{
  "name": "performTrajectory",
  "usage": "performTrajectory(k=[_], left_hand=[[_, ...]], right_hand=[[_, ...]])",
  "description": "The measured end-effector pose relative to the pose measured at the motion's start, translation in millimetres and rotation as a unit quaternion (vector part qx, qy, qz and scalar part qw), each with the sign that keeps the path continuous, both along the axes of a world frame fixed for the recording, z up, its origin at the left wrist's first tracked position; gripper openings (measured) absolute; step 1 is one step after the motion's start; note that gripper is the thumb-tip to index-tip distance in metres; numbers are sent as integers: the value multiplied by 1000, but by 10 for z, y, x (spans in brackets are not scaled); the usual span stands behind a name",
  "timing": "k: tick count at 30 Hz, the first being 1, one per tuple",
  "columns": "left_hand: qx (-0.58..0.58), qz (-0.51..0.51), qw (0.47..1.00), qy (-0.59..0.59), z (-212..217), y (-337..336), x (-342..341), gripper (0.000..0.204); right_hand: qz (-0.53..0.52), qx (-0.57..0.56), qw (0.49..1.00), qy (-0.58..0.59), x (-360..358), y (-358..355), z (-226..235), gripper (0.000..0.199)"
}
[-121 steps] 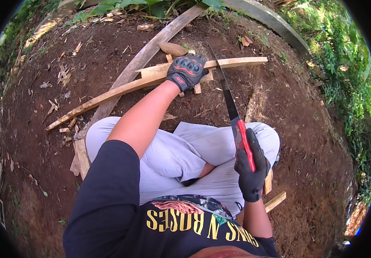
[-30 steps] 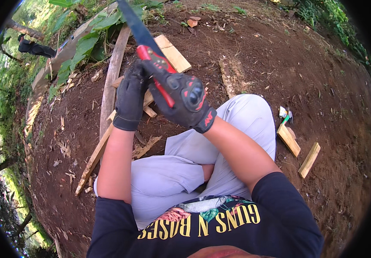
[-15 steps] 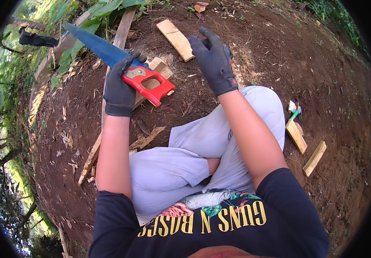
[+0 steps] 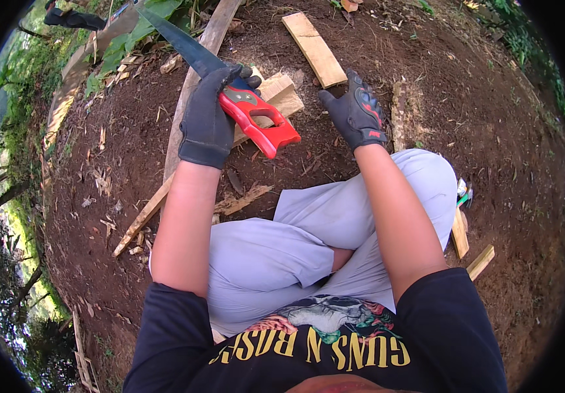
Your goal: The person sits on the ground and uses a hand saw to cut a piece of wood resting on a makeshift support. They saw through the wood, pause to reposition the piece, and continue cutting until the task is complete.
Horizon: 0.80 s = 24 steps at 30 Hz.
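My left hand (image 4: pixel 207 121), in a dark glove, is closed around a handsaw (image 4: pixel 259 118) where the blade meets its red handle. The blue-grey blade points up and to the left, away from me. Below the handle, short wood blocks (image 4: pixel 287 95) lie on the soil, partly hidden by the saw. My right hand (image 4: pixel 360 114), also gloved, holds nothing. Its thumb stands apart from the fingers, and the fingertips are close to the near end of a flat, pale plank (image 4: pixel 314 49). Whether they touch it I cannot tell.
A long weathered board (image 4: pixel 214 29) runs beside my left arm, with a split wood piece (image 4: pixel 246 198) near my crossed legs. Right of my knee are a green-handled tool (image 4: pixel 467 196) and two wood offcuts (image 4: pixel 459 236). A person (image 4: pixel 76 18) is at the far upper left.
My right hand has come nearer to me and turned, so the back of its glove shows more. The saw stays in my left hand. The whole view has shifted somewhat.
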<state>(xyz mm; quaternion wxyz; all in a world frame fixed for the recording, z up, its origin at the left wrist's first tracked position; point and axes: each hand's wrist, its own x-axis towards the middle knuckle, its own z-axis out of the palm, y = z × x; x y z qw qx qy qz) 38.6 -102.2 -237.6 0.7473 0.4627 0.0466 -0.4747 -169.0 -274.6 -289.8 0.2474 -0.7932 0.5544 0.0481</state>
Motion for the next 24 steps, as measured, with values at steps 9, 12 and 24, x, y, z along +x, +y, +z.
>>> performTrajectory(k=[9,12,24], left_hand=[[-4,3,1000,-11,-58,1,-73,38],[17,22,999,-25,-35,13,-47,39],[-23,90,996,-4,-21,7,-29,36]], right_hand=[[0,-11,1000,23,54,61,27,90],[-6,11,1000,13,93,59,86,89],[7,-47,999,-23,43,16,-53,73]])
